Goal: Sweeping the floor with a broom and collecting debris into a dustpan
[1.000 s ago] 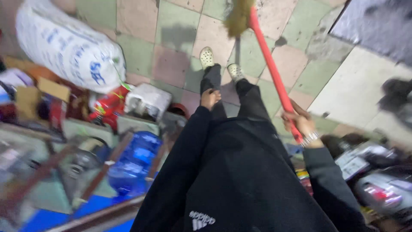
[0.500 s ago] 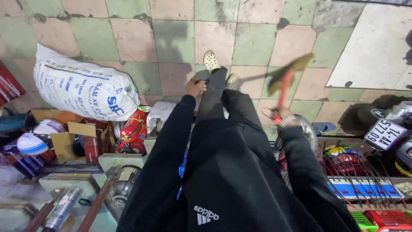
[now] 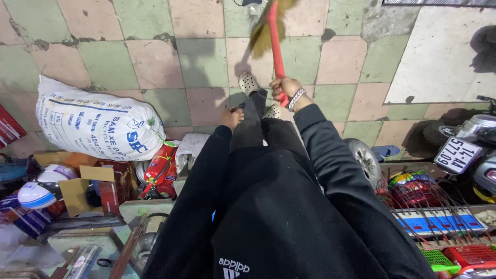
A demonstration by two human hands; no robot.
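Head view: my right hand (image 3: 285, 88) is clamped around the red handle of the broom (image 3: 275, 41), straw bristles up at 12 o'clock over the checkered tile floor (image 3: 155, 57). My left hand (image 3: 231, 118) hangs at the hip, fingers curled; can't tell if it holds anything. White printed sack (image 3: 98, 126) at 9 o'clock, scooter (image 3: 475, 144) at 3.

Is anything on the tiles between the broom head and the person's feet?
Nothing visible does. The right hand grips the red broom handle, its bristles over bare checkered tiles. The white sack lies off to the left; the left hand hangs apart.
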